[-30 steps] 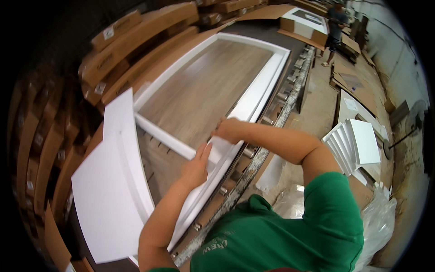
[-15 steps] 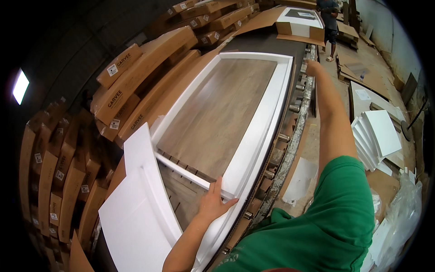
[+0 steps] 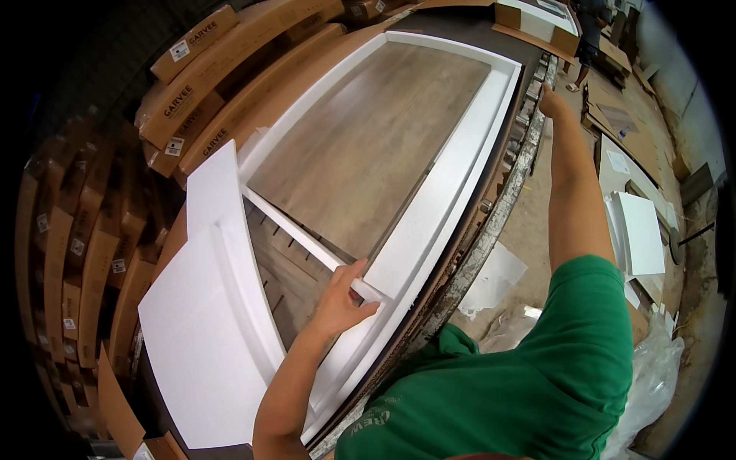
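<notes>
A wood-grain panel [image 3: 368, 146] lies inside a long white foam frame [image 3: 479, 146]. My left hand [image 3: 343, 300] is at the panel's near end, thumb and fingers curled around the end of a narrow white foam strip [image 3: 295, 234] that crosses the frame. Beyond that strip, nearer me, another wood-grain piece with dark slots [image 3: 287, 264] shows in part. A large white foam sheet [image 3: 199, 307] leans over the frame's left side. My right arm stretches far forward, with my right hand [image 3: 550, 101] at the conveyor's rail; its fingers are too small and hidden to read.
A roller conveyor [image 3: 491, 215] runs along the frame's right side. Stacked brown cartons [image 3: 207, 100] line the left. Ahead is an open carton [image 3: 537, 27] with white foam, and a person [image 3: 590, 34] stands near it. White foam sheets [image 3: 638, 230] and clear plastic wrap [image 3: 644, 376] lie at right.
The view has shifted, so the panel and frame appear larger and higher up. My left thumb has drawn in closer to the fingers around the foam strip. My right hand stays by the rail.
</notes>
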A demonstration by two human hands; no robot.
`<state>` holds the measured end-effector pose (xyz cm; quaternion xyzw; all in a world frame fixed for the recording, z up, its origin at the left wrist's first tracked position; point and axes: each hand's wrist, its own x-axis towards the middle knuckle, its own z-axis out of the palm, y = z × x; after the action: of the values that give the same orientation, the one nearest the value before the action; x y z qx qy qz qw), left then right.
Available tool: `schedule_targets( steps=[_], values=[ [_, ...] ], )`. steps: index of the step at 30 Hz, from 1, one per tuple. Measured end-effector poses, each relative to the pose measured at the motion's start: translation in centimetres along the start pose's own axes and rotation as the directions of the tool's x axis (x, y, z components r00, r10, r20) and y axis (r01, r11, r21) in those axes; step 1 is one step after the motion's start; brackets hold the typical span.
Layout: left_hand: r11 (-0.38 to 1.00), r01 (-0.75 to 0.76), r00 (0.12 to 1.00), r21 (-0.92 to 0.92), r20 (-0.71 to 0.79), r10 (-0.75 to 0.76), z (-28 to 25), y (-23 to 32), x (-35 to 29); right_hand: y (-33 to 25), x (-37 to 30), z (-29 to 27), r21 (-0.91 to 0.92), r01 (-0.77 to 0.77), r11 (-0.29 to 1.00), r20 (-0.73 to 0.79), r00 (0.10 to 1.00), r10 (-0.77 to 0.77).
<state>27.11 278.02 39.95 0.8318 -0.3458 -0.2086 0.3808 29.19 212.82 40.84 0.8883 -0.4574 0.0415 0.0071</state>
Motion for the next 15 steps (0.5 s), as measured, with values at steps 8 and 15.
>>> schedule_targets(
  steps=[8, 15],
  values=[
    [0.997, -0.078, 0.996, -0.013, -0.044, 0.077, 0.5, -1.2, 0.9, -6.6, -3.7, -3.6, 0.109, 0.382, 0.918, -0.178, 0.916, -0.360],
    [0.988, -0.147, 0.989, -0.051, -0.012, 0.146, 0.1, -0.6, 2.1, -18.7, -25.5, -5.7, 0.320, 0.947, 0.013, -0.353, 0.133, -0.926]
  ],
)
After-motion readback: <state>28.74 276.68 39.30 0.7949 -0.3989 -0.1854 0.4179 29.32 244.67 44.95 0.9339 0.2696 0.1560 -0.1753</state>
